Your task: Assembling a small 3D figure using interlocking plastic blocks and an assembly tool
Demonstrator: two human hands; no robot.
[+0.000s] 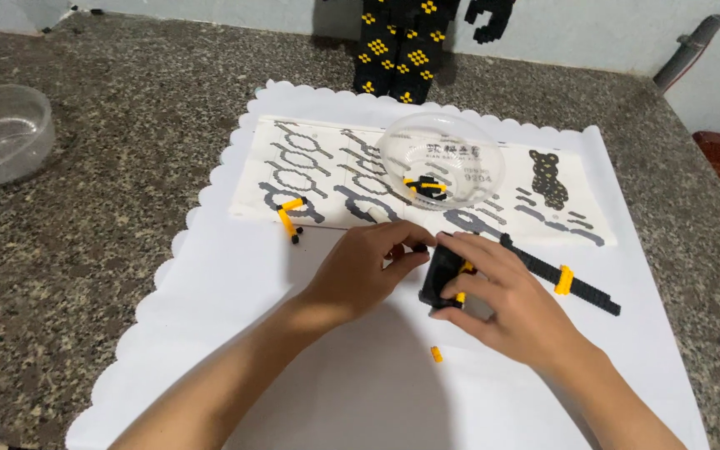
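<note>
Block assembly [442, 275], black with yellow bits, is held at the centre of the head view, above a white scalloped mat [210, 275]. It is gripped by the right hand [502, 300], whose fingers are wrapped around its far side and thumb pressed on its near edge. The left hand [368, 267] is set just at its 9 o'clock, fingertips pinched narrow on a small black piece touching the assembly's top. A loose yellow brick [436, 354] lies at 6 o'clock. A long black strip [568, 279] with a yellow band is seen at 3 o'clock. At 12 o'clock a clear bowl [441, 161] with pieces rests on an instruction sheet [310, 167]. A small yellow-black piece [288, 218] lies at 10 o'clock.
</note>
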